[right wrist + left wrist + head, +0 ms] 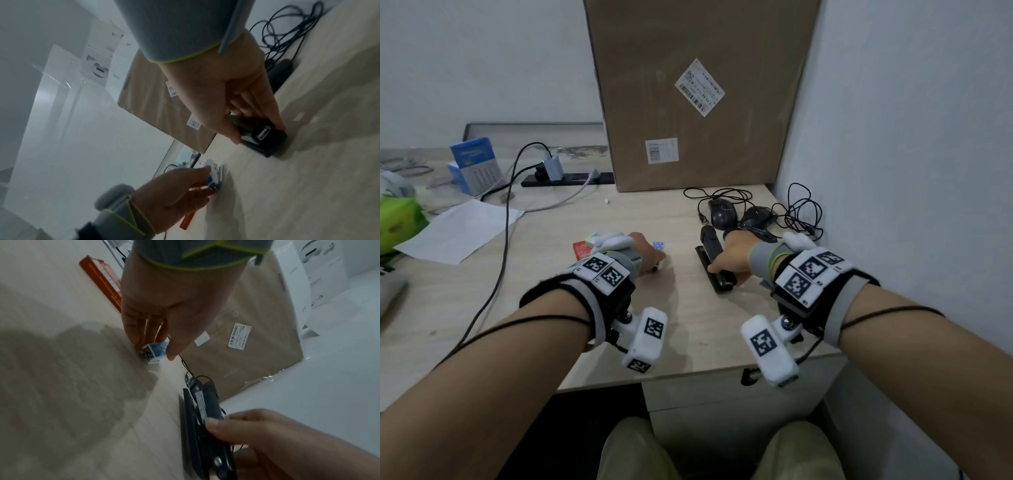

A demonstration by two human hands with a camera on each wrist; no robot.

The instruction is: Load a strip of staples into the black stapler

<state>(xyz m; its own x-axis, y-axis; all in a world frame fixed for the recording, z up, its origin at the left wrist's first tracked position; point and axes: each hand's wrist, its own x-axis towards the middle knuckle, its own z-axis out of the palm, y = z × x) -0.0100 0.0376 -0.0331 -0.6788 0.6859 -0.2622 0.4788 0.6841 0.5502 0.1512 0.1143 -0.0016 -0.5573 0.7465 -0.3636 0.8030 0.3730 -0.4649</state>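
Here 1 black stapler (714, 265), 1 staple box (153, 352), 2 hands gripping.

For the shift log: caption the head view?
Right hand grips the black stapler; left hand holds a small staple box.

Office desk (551, 240) — power strip (568, 179), 2 mice (722, 213)

Surface: pale wood-grain desk (681, 318) | rear: tall cardboard box (698, 96), black power strip (571, 179) with charger | left: white paper sheet (460, 231), blue-white carton (474, 164) | centre: red packet (580, 249), small blue-white staple box (153, 352) | right: black stapler (714, 263), two dark mice (739, 214) (cables tangled).
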